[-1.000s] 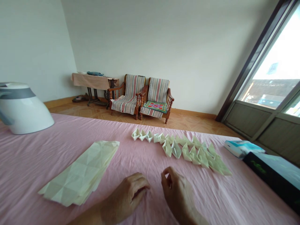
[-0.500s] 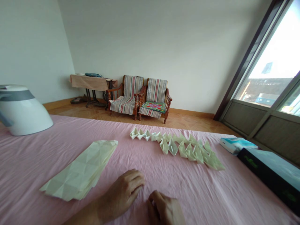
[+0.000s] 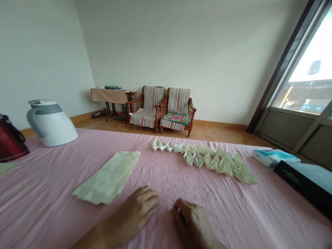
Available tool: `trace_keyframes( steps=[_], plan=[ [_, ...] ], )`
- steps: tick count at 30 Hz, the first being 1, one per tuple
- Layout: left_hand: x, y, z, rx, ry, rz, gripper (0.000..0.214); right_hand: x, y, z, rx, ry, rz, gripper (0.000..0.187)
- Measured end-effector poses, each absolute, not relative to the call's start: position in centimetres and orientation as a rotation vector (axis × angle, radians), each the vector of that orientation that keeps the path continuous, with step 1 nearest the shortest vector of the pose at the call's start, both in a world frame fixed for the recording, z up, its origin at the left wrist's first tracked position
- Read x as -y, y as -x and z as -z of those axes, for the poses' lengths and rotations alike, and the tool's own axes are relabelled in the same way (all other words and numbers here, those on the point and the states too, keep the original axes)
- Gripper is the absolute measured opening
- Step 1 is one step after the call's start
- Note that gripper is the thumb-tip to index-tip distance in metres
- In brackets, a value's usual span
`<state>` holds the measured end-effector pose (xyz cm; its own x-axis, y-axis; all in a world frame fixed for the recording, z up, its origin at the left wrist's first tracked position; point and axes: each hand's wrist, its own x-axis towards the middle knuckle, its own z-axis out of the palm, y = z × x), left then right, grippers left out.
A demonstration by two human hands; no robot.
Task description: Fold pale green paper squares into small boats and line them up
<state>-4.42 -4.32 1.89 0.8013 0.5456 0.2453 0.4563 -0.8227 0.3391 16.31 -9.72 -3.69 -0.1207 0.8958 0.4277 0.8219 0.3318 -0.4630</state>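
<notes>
My left hand (image 3: 137, 207) rests palm down on the pink cloth (image 3: 46, 207), fingers bent and held together. Just right of it, my right hand (image 3: 190, 221) is curled into a loose fist with thumb against forefinger; nothing shows in it. A flat stack of creased pale paper sheets (image 3: 109, 178) lies to the left of my left hand. A row of several folded pale paper boats (image 3: 207, 159) stretches across the cloth beyond both hands.
A white kettle (image 3: 52, 122) and a red vessel (image 3: 10, 143) stand at the far left. A blue-white tissue box (image 3: 272, 157) and a black box (image 3: 306, 181) lie at the right. Two striped wooden armchairs (image 3: 163, 109) and a side table (image 3: 112, 95) stand by the far wall.
My right hand pulled back toward me and lower, staying curled. The left hand barely shifted. The view swung left, bringing the whole kettle and the red vessel into sight.
</notes>
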Motion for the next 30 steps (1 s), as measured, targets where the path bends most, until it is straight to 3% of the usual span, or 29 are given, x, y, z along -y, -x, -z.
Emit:
trace_keyframes(
  steps=[7, 15, 18, 22, 30],
  plan=[
    [3.1, 5.5, -1.7, -0.941, -2.677, -0.711, 0.017, 9.9, -16.6, 3.7, 1.986, 1.536, -0.272, 0.02],
    [-0.2, 8.6, -1.8, -1.495, -2.619, -0.91, 0.016, 10.0, -16.4, 4.0, 1.949, 1.567, -0.264, 0.02],
    [-1.4, 10.3, -2.1, -1.733, -2.572, -0.87, 0.015, 10.0, -16.4, 4.2, 1.949, 1.562, -0.239, 0.02],
    [-2.4, 11.7, -1.8, -1.948, -2.501, -0.692, 0.034, 9.9, -16.4, 4.4, 1.955, 1.537, -0.193, 0.021],
    [-3.0, 12.0, -1.2, -2.074, -2.404, -0.47, 0.045, 10.0, -16.5, 4.4, 1.951, 1.526, -0.186, 0.021]
  ],
)
